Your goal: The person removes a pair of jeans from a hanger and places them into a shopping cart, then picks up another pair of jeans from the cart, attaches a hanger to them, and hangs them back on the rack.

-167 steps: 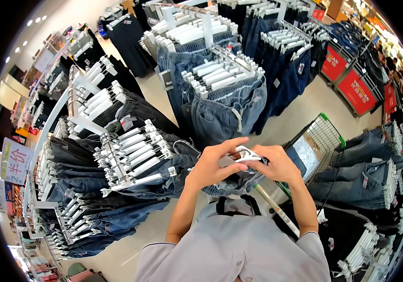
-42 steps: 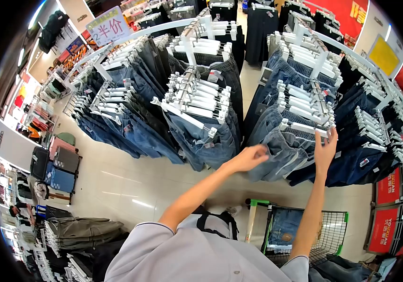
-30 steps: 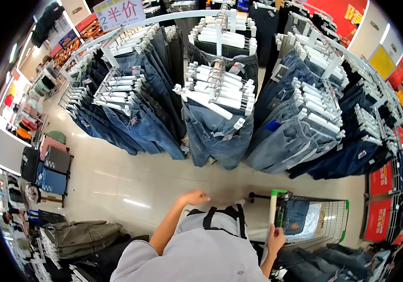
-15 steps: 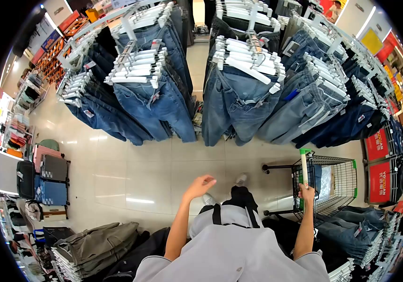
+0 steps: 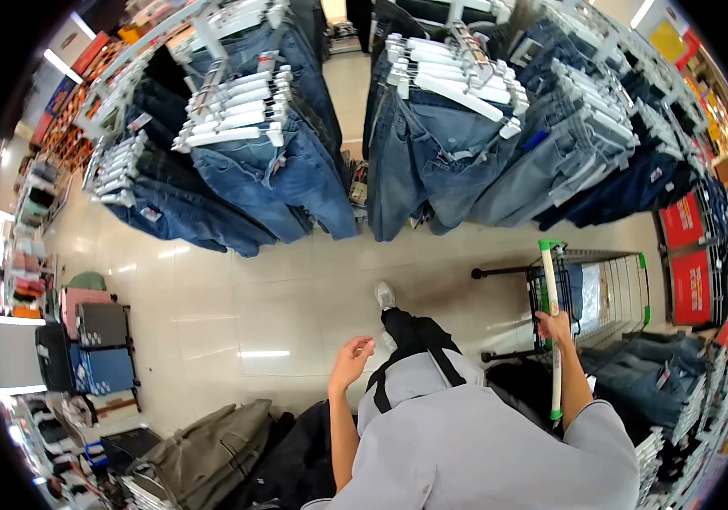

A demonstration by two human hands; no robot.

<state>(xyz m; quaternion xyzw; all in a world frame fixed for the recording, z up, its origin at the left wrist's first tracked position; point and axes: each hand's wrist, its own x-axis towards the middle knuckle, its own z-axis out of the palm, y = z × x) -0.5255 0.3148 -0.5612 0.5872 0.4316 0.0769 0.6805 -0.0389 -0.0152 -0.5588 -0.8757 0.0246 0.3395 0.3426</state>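
Note:
My right hand [image 5: 553, 326] is wrapped around the pale handle bar of a shopping cart [image 5: 609, 257]. The cart has a black wire basket with green ends, and a clear-wrapped package [image 5: 591, 291] lies inside beside folded denim. On the other side, my left hand [image 5: 352, 360] hangs in the air above the floor, loosely curled and holding nothing. In front of me, blue jeans [image 5: 249, 183] hang in rows on white hangers. A second group of jeans [image 5: 440, 166] hangs to the right of the aisle gap.
Stacked suitcases [image 5: 109, 370] stand at the left. Olive trousers [image 5: 206, 446] hang close behind my left side, and more denim [image 5: 636, 374] hangs by the cart. Red signs [image 5: 688, 285] stand at the right. Pale glossy tiles [image 5: 211, 297] cover the floor between the racks.
My feet have shifted, with one shoe now stepping forward. The jeans racks sit higher in view. My left hand has lowered slightly; my right hand keeps its grip on the cart handle.

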